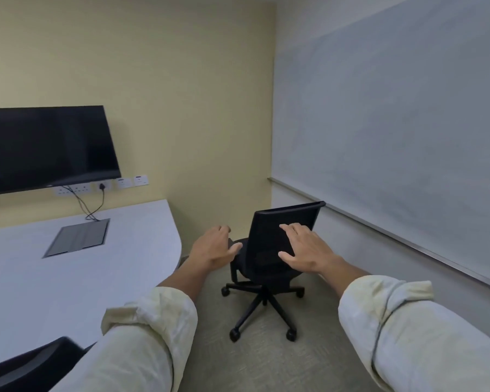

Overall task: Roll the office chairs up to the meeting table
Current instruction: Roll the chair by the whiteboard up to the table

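At far left, one dark wall-mounted screen (44, 148) is cut off by the picture's edge, with a row of wall sockets (99, 186) under it and two cables (89, 203) dropping to the bench (68, 284), a pale meeting table with a rounded corner and one grey cable hatch (78, 236) set in its top. At bottom left, a second office chair (26, 369) shows only as a blurred dark edge, cut off by the frame. Two forearms in rolled cream sleeves (150, 329) reach forward. The left hand (211, 247) hovers open, fingers loosely curled, holding nothing, just beside the left side of the seat. One black office chair (266, 264) stands on the carpet (266, 363) to the right of the bench corner, apart from it, its back toward the camera; four castors are visible. The right hand (306, 248) is spread wide in front of the mesh backrest; whether it touches cannot be told. One long whiteboard (393, 123) fills the right wall.
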Demonstrator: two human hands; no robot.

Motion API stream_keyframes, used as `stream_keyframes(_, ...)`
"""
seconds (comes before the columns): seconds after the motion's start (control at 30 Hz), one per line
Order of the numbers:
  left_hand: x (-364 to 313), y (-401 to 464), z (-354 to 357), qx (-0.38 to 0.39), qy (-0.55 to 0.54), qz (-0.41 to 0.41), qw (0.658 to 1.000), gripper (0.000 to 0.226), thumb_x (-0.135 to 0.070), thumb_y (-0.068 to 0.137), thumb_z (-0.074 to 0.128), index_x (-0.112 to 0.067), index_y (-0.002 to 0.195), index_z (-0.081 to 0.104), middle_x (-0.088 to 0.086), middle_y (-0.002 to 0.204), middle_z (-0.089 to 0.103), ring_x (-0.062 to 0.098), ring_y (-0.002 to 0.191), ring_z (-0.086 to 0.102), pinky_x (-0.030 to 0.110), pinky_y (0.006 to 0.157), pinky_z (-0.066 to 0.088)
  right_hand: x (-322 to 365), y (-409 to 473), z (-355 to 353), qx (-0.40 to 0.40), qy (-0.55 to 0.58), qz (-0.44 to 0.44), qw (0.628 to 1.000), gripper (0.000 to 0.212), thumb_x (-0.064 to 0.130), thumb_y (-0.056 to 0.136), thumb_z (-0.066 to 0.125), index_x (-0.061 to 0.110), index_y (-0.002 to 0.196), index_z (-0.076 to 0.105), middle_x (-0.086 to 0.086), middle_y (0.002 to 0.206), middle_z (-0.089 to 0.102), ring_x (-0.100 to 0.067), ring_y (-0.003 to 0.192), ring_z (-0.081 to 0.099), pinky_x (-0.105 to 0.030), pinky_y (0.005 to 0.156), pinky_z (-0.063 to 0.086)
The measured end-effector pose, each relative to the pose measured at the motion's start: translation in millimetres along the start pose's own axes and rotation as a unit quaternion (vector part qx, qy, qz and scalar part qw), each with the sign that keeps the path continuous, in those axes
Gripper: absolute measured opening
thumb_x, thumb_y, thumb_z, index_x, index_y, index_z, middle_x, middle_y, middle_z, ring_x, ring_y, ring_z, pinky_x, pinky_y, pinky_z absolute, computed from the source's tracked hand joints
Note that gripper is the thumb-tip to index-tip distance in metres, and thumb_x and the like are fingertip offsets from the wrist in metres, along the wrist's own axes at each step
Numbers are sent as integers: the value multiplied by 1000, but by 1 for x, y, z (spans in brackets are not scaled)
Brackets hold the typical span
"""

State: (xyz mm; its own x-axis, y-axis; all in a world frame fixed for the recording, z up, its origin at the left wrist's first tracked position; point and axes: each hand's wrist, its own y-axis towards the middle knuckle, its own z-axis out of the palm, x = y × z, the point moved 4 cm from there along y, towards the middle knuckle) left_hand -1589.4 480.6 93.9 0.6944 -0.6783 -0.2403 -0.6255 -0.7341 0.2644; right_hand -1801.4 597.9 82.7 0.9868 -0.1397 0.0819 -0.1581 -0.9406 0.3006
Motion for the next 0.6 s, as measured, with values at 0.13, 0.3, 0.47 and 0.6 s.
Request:
stream_keyframes(0.13, 0, 62, 35, 20, -2, 5, 1000, 61, -55, 95, 45, -10, 137, 45, 11, 137, 52, 28, 123, 51, 43, 97, 47, -45, 30, 29, 16, 2, 16, 1000, 76, 48, 94, 55, 18, 155, 23, -9, 148, 41, -27, 132, 43, -43, 109, 40)
stream_keyframes(0.3, 12, 153, 79, 32, 14, 22, 999, 60, -54, 95, 46, -10, 135, 46, 11, 133, 54, 29, 119, 54, 44, 92, 49, -107, 85, 60, 23, -3, 58, 998, 76, 48, 95, 55, 19, 156, 21, -7, 152, 38, -26, 134, 42, -41, 111, 39)
stream_keyframes(0.47, 15, 243, 110, 43, 10, 44, 998, 57, -54, 94, 46, -10, 130, 48, 11, 127, 56, 29, 111, 57, 43, 87, 51, -160, 148, 73, 23, -3, 97, 995, 77, 50, 95, 54, 19, 156, 20, -7, 153, 38, -26, 135, 41, -42, 112, 37)
stream_keyframes(0.6, 9, 299, 137, 56, -4, 52, 997, 54, -51, 95, 48, -9, 130, 48, 11, 126, 55, 29, 110, 57, 41, 85, 50, -197, 191, 88, 29, 1, 116, 993, 76, 50, 95, 55, 19, 156, 21, -8, 155, 36, -28, 137, 41, -43, 112, 37)
